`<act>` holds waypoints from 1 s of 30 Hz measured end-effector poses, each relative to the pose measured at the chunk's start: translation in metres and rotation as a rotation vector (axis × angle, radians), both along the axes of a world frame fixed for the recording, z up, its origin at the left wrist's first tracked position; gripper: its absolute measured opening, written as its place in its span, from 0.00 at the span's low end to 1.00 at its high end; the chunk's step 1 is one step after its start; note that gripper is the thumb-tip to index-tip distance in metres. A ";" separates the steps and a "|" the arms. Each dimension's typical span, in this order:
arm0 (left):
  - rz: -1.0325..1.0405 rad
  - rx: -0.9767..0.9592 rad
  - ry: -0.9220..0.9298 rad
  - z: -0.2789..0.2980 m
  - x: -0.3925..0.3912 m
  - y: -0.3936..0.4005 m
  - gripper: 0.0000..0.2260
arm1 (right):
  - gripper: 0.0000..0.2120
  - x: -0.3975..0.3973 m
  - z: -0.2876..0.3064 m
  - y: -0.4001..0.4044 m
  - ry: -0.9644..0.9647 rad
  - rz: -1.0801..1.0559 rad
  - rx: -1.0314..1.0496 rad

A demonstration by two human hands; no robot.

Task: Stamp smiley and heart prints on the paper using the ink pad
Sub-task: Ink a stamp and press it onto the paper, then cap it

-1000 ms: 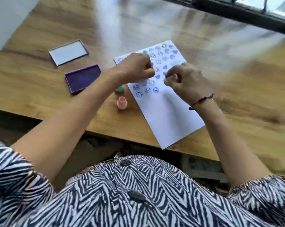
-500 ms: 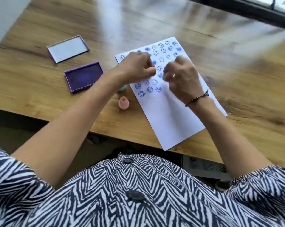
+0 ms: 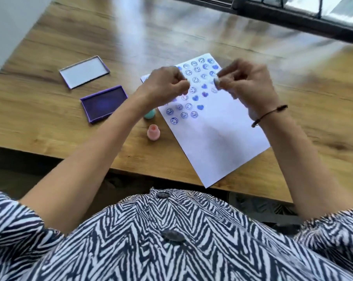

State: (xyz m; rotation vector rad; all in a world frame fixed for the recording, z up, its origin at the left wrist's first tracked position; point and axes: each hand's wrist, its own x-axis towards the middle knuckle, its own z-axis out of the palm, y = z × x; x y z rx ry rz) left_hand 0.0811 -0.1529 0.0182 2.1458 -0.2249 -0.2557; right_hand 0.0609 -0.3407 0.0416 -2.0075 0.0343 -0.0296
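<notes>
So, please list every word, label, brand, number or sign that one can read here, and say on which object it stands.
None: no letters or numbers can be read.
Paper: only stamped blue smiley faces and hearts, no text.
Ink pad and its lid: no label shows.
Pink stamp and teal stamp: no marking shows.
Small pale object held in the right hand: too blurred to tell.

No readable text or numbers

On the table, the ink pad lies left of the paper, its lid behind it, two stamps between.
</notes>
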 end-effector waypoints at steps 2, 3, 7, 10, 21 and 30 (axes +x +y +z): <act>0.042 -0.162 0.032 0.000 -0.002 0.003 0.06 | 0.11 -0.004 0.004 0.000 0.006 -0.002 0.080; 0.037 -0.204 0.039 0.000 -0.002 0.004 0.06 | 0.11 -0.005 0.004 0.002 0.017 -0.002 0.091; 0.002 -0.309 0.084 0.001 -0.005 0.005 0.04 | 0.10 -0.010 0.000 0.010 0.059 0.000 0.160; -0.008 -0.457 0.166 0.003 -0.011 0.004 0.01 | 0.11 -0.013 -0.002 0.016 0.082 -0.004 0.285; -0.013 -0.353 0.145 0.002 -0.017 0.003 0.01 | 0.10 -0.009 -0.015 0.019 0.039 -0.022 -0.020; 0.010 -0.397 0.179 -0.001 -0.022 0.012 0.04 | 0.10 -0.022 -0.015 0.015 0.169 -0.080 0.338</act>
